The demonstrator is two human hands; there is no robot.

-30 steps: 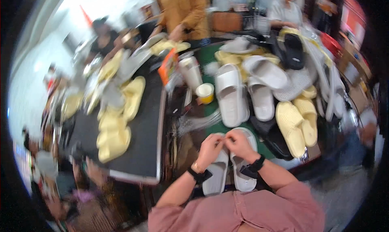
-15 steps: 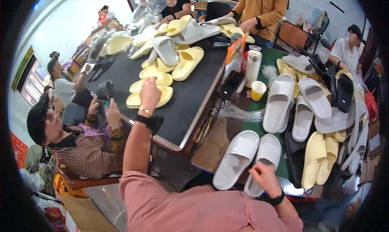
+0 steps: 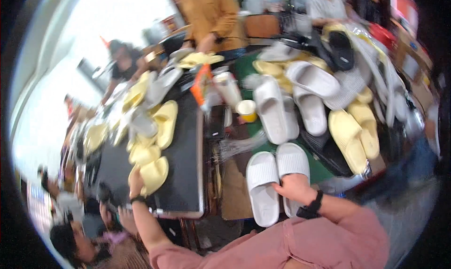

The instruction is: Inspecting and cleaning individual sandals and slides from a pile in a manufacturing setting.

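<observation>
At the near end of a row of yellow slippers on the black table, my left hand (image 3: 136, 183) is closed on the left edge of a yellow slipper (image 3: 156, 176). Motion blurs its fingers. A light grey pair lies side by side at the near edge of the green-topped table: a left slipper (image 3: 264, 205) and a right slipper (image 3: 293, 159). My right hand (image 3: 296, 189) grips the right one at its foot opening, fingers partly hidden behind the ribbed strap. Its thumb points toward the left slipper.
More grey slippers (image 3: 272, 114) and a yellow pair (image 3: 345, 133) crowd the green surface (image 3: 239, 76). A yellow-and-white cup (image 3: 246, 110) stands near a bottle (image 3: 227, 88) and an orange packet (image 3: 201, 88). Co-workers sit at left; a person in a mustard top (image 3: 211, 15) stands beyond.
The view has swung right. My left hand has come down onto the near yellow slipper's edge. My right hand, earlier curled above the grey pair, now reaches into the right slipper's opening.
</observation>
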